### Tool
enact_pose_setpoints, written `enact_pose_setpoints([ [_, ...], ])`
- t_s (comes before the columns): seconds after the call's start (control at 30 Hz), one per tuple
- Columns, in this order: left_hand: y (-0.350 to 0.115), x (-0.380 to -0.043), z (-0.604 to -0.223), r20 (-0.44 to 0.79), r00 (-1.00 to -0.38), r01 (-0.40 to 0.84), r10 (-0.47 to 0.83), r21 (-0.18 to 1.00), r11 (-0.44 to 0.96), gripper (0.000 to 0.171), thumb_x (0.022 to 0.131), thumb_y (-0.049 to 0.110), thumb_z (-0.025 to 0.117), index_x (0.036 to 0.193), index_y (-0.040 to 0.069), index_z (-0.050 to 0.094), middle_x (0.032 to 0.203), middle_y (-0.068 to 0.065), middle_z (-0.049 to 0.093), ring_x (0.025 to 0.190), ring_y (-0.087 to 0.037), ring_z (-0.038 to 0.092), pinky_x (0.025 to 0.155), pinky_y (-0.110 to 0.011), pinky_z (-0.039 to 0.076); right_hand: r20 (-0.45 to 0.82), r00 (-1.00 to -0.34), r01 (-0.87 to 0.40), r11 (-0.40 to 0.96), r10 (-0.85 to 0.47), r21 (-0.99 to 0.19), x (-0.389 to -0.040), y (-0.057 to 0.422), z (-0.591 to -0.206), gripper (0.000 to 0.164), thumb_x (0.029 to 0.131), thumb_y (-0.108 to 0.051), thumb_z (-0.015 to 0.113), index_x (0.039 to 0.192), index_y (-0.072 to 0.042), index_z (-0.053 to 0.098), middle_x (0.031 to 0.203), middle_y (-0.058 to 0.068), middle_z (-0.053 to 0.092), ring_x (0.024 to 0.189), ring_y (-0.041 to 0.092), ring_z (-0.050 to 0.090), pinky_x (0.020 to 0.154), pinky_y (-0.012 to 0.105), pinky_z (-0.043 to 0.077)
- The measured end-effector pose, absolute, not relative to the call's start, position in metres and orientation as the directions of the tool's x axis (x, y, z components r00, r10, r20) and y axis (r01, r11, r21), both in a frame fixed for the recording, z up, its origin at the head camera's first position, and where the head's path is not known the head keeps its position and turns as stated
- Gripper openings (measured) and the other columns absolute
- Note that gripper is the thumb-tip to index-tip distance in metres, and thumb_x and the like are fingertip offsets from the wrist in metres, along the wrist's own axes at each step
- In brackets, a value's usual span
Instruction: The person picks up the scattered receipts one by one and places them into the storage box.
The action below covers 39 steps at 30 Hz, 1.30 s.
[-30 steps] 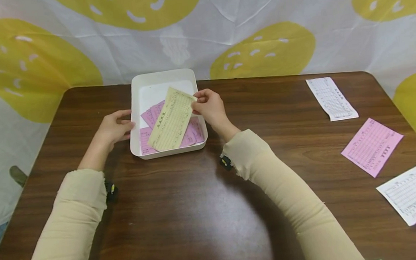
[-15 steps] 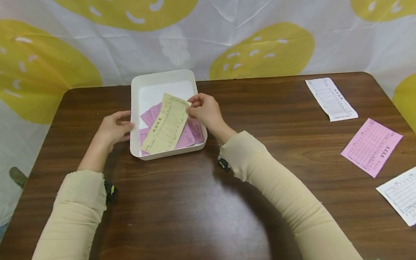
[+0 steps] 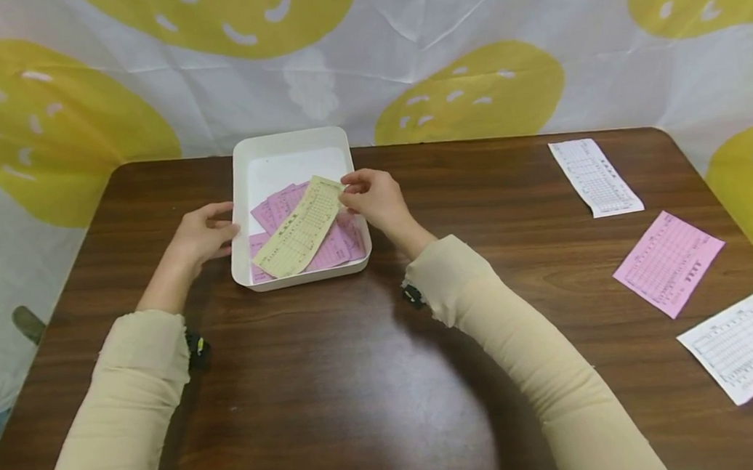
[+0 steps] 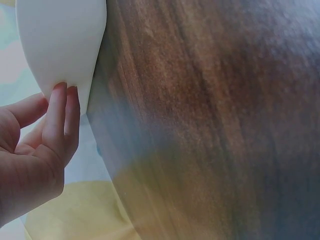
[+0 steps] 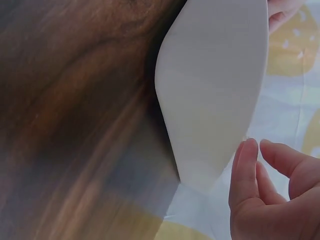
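Note:
The white tray [image 3: 296,139] stands near the back of the table with several pink printed slips [image 3: 277,202] lying in it. My left hand [image 3: 201,236] is at the tray's left side, its fingertips touching the outer wall in the left wrist view. At the tray's right rim, my right hand [image 3: 378,200] pinches the upper right corner of a yellow printed slip [image 3: 300,229]. That slip bends and slants over the pink ones. In the right wrist view, the right hand's fingertips [image 5: 251,144] are beside the rim, and the slip is mostly hidden behind the tray wall.
On the right side of the brown table [image 3: 336,412] lie a narrow white slip [image 3: 597,177], a pink slip [image 3: 669,264] and a wider white slip [image 3: 745,346]. A patterned curtain [image 3: 459,11] hangs behind the table.
The yellow slip has swung lower and turned over the pink slips, and it now bends more. My right hand has shifted slightly down and left. My left hand keeps its place at the tray.

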<state>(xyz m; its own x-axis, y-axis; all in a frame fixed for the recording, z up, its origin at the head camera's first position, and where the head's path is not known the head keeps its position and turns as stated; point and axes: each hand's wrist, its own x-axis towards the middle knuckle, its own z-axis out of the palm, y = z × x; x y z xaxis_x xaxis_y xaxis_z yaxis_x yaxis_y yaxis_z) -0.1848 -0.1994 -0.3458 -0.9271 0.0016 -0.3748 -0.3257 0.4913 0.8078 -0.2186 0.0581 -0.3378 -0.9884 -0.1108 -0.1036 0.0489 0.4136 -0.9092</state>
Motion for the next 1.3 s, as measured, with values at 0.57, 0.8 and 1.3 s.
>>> enact_pose_setpoints([
  [0.57,-0.199,-0.186,-0.345,-0.384,-0.923,-0.333,0.007,0.808,0.486,0.058,0.100,0.008,0.043,0.152,0.004,0.019,0.146,-0.031,0.037,0.125,-0.035,0.046,0.086,-0.022,0.057,-0.095,-0.985,0.030,0.400,-0.142,-0.916,-0.224,0.073,-0.332,0.027,0.089,-0.001,0.062,0.116,0.004,0.064,0.109,0.022,0.068,0.077,0.010,0.060,0.076,0.025,0.061],
  [0.8,-0.198,-0.185,-0.344,-0.387,-0.922,-0.336,0.006,0.808,0.484,0.058,0.100,0.008,0.043,0.152,0.004,0.018,0.146,-0.032,0.036,0.127,-0.036,0.044,0.102,-0.039,0.050,-0.094,-0.986,0.023,0.439,-0.141,-0.898,-0.224,0.081,-0.328,0.027,0.090,-0.002,0.062,0.117,0.002,0.065,0.112,0.020,0.068,0.083,0.015,0.063,0.078,0.025,0.060],
  [1.3,-0.197,-0.183,-0.343,-0.387,-0.922,-0.339,0.001,0.810,0.478,0.058,0.100,0.007,0.042,0.152,0.003,0.017,0.146,-0.032,0.036,0.129,-0.037,0.043,0.106,-0.046,0.045,-0.023,-1.000,0.020,0.373,-0.003,-0.928,-0.231,0.169,-0.303,0.026,0.089,0.000,0.060,0.112,0.011,0.061,0.070,-0.010,0.058,0.062,0.002,0.060,0.058,0.012,0.054],
])
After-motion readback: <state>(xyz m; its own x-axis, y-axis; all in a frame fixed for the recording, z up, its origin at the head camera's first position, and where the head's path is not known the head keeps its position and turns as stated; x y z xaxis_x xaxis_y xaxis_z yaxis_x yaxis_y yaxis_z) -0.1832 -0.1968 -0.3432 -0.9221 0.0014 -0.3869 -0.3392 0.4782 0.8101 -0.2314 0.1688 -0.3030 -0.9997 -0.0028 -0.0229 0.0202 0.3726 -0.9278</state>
